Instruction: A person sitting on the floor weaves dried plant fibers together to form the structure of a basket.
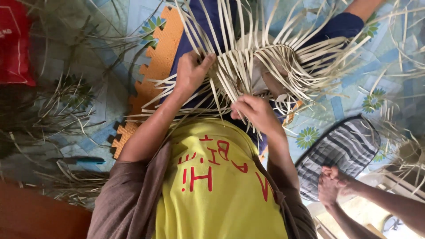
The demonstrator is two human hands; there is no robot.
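- We see a half-woven piece (259,71) of pale flat strips resting on our lap, its centre plaited tight.
- Its loose strip ends (310,26) fan outward all round.

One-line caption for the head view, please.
Both hands, left hand and right hand, grip pale strips of a half-woven basket on the lap.

Count: one partly woven basket (261,66) of pale strips; one orange foam mat (159,57); one striped cushion (341,150); one blue-handled knife (82,160); one red bag (15,44).
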